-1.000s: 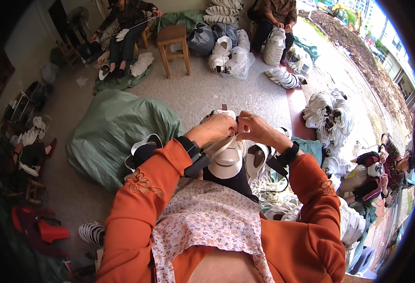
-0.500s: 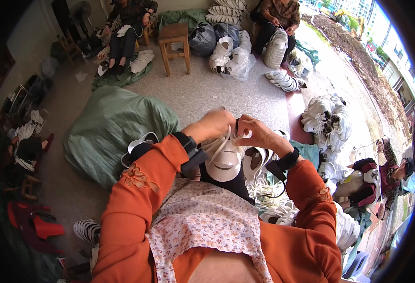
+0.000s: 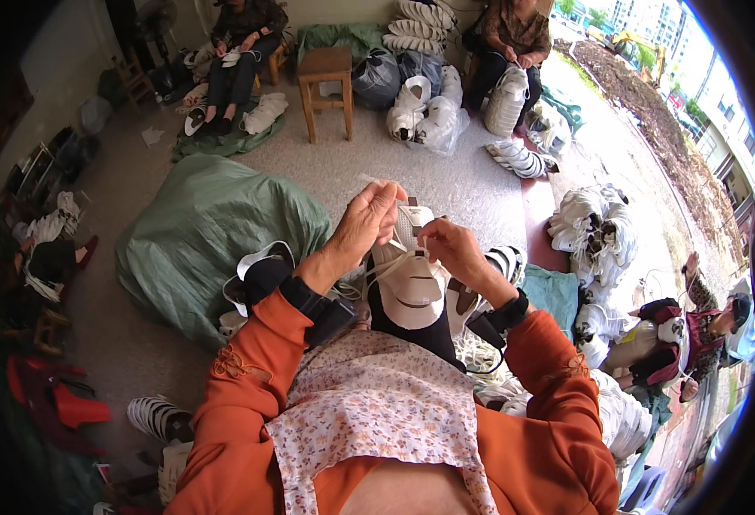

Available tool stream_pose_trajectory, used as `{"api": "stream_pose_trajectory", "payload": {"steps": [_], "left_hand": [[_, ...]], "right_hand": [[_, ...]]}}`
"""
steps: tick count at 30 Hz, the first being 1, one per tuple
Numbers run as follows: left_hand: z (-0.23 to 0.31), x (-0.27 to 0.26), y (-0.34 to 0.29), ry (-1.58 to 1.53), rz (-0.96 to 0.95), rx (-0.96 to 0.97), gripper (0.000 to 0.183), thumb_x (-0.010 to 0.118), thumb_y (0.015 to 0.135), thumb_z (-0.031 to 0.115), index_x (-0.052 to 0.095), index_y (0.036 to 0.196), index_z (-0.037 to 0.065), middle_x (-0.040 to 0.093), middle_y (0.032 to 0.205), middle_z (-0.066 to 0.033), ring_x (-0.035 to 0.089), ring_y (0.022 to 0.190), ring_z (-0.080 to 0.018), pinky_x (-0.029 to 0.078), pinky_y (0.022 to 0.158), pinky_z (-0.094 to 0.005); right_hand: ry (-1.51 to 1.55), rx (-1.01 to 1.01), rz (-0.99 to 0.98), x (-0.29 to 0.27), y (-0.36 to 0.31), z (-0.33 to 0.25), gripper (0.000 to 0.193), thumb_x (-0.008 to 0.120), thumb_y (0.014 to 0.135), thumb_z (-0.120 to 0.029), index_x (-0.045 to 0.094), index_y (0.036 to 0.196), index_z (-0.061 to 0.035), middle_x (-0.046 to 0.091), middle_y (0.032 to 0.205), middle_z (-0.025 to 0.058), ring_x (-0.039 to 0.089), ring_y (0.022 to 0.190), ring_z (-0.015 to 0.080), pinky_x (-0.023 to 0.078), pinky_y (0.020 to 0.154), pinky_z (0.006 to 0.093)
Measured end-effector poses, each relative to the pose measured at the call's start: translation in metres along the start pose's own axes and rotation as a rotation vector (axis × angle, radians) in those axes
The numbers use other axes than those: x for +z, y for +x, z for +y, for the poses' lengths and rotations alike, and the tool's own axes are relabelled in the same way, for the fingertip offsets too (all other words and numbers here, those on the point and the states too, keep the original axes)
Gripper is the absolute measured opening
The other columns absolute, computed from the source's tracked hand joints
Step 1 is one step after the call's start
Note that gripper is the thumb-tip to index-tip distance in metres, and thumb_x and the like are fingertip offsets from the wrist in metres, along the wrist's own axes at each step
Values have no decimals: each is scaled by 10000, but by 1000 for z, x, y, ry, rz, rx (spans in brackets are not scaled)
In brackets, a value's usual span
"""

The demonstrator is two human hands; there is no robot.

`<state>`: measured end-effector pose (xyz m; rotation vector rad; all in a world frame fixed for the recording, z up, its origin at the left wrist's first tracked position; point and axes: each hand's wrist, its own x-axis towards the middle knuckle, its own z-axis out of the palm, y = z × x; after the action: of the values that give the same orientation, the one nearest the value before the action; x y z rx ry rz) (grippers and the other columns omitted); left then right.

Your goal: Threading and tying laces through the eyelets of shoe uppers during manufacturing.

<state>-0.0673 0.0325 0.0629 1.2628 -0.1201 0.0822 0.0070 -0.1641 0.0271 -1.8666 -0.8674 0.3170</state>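
Shoe [image 3: 417, 314] is lying below and between left hand [image 3: 363, 225], fingertips meeting, contents unclear, and right hand [image 3: 451, 249], pinching lace [image 3: 424, 246]; dark tab [image 3: 412, 202] is showing, unreadable.

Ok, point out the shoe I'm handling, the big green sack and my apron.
Shoe [image 3: 415, 281]: head view, on its rounded near end.
Sack [image 3: 223, 232]: head view, on its bulging side.
Apron [image 3: 369, 390]: head view, on its flowered front.

green bundle [image 3: 223, 223] on grey floor [image 3: 103, 232]

Glaring daylight right, dim left
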Motion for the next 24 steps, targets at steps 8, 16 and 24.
{"api": "stream_pose_trajectory", "payload": {"steps": [8,16,24], "left_hand": [[-42,3,-12,258,13,-57,307,458,1000,353,594,948,83,349,591,100,304,500,-13,237,436,-189],[-73,0,10,802,83,139,303,457,989,246,618,935,-4,568,674,-34,524,619,-111,432,587,-295],[-73,3,12,884,28,113,324,443,990,245,602,972,-37,666,836,-156,647,809,-189,481,698,-346]], "right_hand": [[247,51,93,8,8,-4,114,589,912,-95,607,970,2,648,801,38,612,644,95,444,535,217],[477,121,50,-4,15,-2,123,634,895,-98,669,925,16,678,832,71,639,707,116,521,581,232],[443,118,-24,-9,15,-3,186,614,915,-122,671,1015,23,684,864,82,674,773,151,564,638,262]]}}
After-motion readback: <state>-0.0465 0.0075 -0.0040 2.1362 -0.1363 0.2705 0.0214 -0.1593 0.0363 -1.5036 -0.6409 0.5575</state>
